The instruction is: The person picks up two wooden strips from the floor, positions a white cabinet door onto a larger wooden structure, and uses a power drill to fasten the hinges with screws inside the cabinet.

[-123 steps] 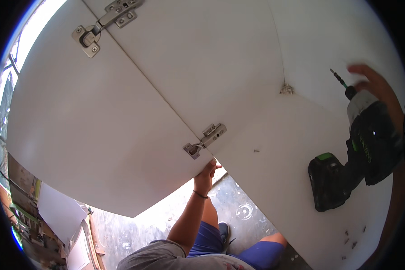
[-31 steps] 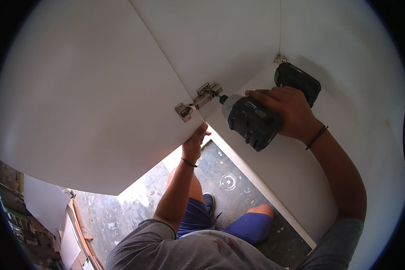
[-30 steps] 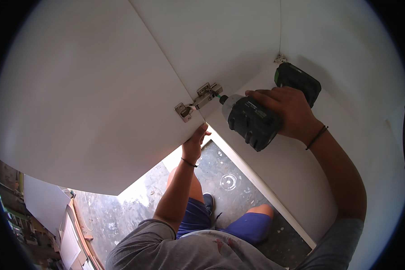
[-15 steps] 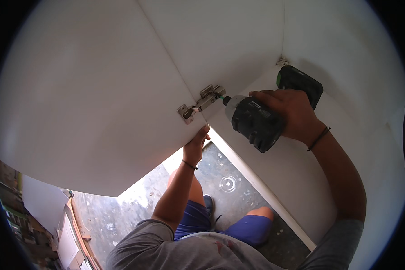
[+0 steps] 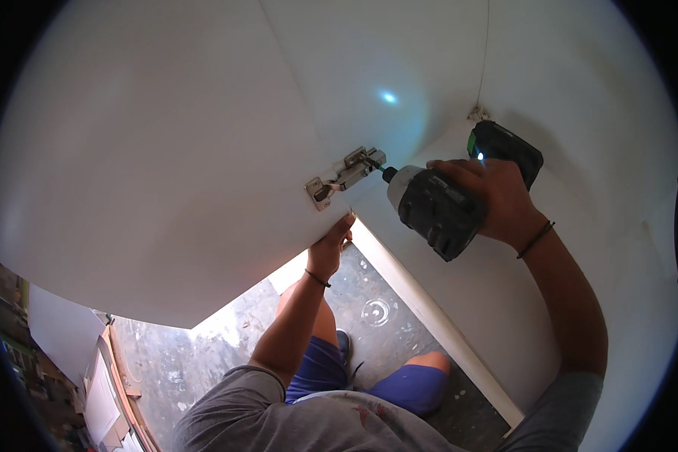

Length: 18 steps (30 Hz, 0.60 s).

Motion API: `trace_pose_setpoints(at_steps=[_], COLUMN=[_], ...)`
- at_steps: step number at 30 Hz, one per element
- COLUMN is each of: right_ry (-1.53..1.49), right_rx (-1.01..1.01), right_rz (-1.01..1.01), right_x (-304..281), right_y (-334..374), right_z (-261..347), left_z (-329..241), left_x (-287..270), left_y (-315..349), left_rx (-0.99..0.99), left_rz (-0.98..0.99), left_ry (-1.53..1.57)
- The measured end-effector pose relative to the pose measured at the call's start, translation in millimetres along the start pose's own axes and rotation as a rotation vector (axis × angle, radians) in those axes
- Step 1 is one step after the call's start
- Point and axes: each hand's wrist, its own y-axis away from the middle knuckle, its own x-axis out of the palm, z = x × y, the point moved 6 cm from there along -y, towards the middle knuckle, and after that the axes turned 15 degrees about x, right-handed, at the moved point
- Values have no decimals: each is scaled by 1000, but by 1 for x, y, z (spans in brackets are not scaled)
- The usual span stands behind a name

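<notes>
My right hand (image 5: 501,197) is wrapped round the handle of a black and grey cordless impact driver (image 5: 438,207). Its bit points left and meets the arm of a metal cabinet hinge (image 5: 354,173). One end of that hinge is on the white door panel (image 5: 173,188), the other on the white panel beside it. The driver's lamp is lit and throws a bluish spot above the hinge. Just below the hinge, my left hand (image 5: 328,245) grips the door panel's lower edge, thumb upward. Its other fingers are partly hidden.
A white cabinet panel (image 5: 437,301) with a pale front edge runs down the right, under my right forearm. Grey floor (image 5: 203,361) shows through the gap below, with my legs. White boards (image 5: 105,407) lean at the lower left.
The driver's lamp has come on, putting a bright bluish spot on the panel. The hinge, the driver and my right hand appear slightly farther right and lower; both grips are the same.
</notes>
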Motion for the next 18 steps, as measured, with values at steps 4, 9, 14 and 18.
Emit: trace_pose_setpoints(at_steps=[4, 9, 14, 18], right_ry=[15, 28, 36, 4], right_rx=[-12, 6, -12, -16], right_rz=[10, 36, 4, 17], right_x=[-2, 1, 3, -1], right_y=[1, 0, 2, 0], right_z=[1, 2, 3, 4], left_z=[3, 4, 5, 0], left_x=[-3, -3, -2, 3], left_y=[0, 0, 0, -1], left_rx=[-15, -13, -16, 11], left_rz=[-1, 23, 12, 24], left_ry=[-1, 44, 47, 78])
